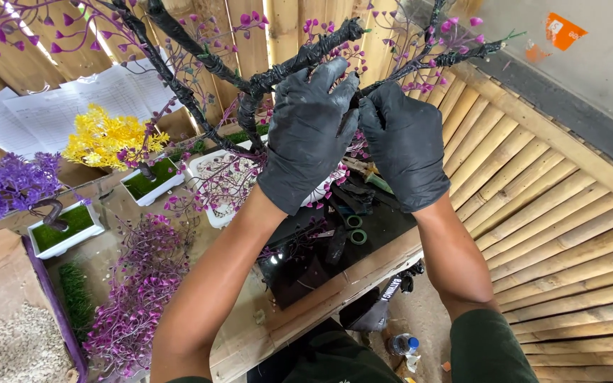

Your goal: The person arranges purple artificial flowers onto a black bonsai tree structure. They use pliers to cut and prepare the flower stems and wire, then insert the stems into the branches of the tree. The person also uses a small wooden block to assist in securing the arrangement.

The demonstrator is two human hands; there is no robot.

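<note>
Both my hands wear black gloves and meet on an artificial tree with black tape-wrapped branches (200, 57) and small purple leaves. My left hand (310, 131) wraps around a branch where several limbs fork. My right hand (406, 145) pinches the same spot from the right, fingertips touching those of the left. The tree stands in a white rectangular pot (211, 213) filled with pale pebbles, partly hidden behind my left forearm.
A yellow artificial tree (104, 138) and a purple one (5, 184) stand in white pots at the left. Loose purple sprigs (140, 284) lie on the wooden bench. Green tape rolls (356, 234) rest on a black sheet. A bamboo wall (555, 213) runs at the right.
</note>
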